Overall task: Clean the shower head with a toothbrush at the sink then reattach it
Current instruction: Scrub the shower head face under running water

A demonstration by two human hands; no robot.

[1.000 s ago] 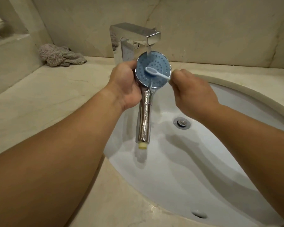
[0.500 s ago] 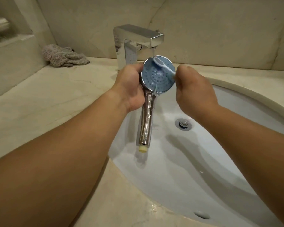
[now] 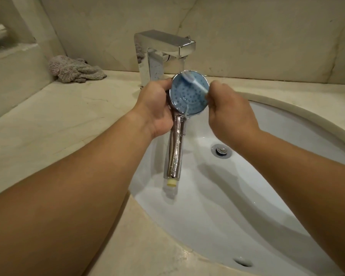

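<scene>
Gripping the shower head (image 3: 188,96) at its neck, my left hand (image 3: 154,107) holds it face-up over the sink (image 3: 267,196). My right hand (image 3: 230,114) pinches the toothbrush (image 3: 195,81); its bristles, mid-face a second ago, now touch the far rim under the faucet (image 3: 163,50) stream.

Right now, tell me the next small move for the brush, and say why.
Probably sweep the toothbrush down across the blue nozzle face. Its bristles sit at the top rim of the shower head, under the tap stream, so the lower nozzles look unbrushed in this pass. The left hand grips the head; the right hand holds the brush.
</scene>
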